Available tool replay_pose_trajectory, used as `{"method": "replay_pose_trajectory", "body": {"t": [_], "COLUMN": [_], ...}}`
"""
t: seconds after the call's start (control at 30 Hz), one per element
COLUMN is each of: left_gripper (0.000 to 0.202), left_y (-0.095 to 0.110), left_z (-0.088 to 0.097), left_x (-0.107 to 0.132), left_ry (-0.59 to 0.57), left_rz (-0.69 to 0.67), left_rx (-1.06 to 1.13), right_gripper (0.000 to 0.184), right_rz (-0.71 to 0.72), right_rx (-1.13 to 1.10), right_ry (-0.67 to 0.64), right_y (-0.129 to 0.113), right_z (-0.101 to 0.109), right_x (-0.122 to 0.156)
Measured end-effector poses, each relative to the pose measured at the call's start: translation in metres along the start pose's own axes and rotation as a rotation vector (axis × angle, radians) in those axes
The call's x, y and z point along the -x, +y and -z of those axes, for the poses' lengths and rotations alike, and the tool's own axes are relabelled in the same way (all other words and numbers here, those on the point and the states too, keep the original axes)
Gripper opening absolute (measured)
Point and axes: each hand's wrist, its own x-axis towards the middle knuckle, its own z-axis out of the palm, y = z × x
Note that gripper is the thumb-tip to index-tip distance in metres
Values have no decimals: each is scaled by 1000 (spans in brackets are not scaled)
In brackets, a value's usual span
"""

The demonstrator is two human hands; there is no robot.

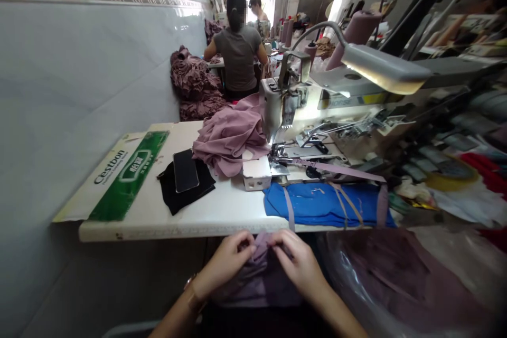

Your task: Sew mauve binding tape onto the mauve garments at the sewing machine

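Below the front edge of the white sewing table (158, 231), my left hand (225, 259) and my right hand (301, 263) pinch a piece of mauve fabric (257, 269) between their fingers. The cloth hangs down in folds toward my lap. A metal bracelet or watch circles my left wrist. Beyond my hands, an industrial sewing machine (285, 111) stands on the table, with a heap of mauve fabric (229, 140) against its left side. Neither hand touches the machine or the table.
A blue cloth (325, 203) with mauve strips lies before the machine. A phone (185, 170) rests on black cloth at left, beside a green-and-white card (119, 177). A tiled wall runs along the left. A clear plastic bag (396, 280) holds fabric at lower right. A co-worker (238, 58) sits ahead.
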Motion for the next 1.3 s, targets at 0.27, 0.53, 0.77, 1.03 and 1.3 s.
{"method": "replay_pose_trajectory", "body": {"t": [0.27, 0.53, 0.77, 1.03, 1.3], "left_gripper": [16, 11, 7, 20, 37], "left_y": [60, 102, 132, 109, 94], "left_z": [53, 71, 58, 20, 40], "left_x": [-31, -47, -69, -121, -117], "left_ry": [216, 506, 761, 432, 252], "left_rz": [-214, -471, -671, -821, -969], "left_rx": [213, -23, -389, -819, -845], "right_gripper": [10, 11, 27, 26, 18], "right_rz": [110, 7, -9, -255, -397], "right_rx": [-179, 61, -203, -641, -821], "right_ry": [215, 350, 146, 135, -63], "right_y": [-32, -22, -45, -6, -13], "right_z": [19, 27, 15, -3, 19], "right_x": [-63, -84, -91, -91, -43]}}
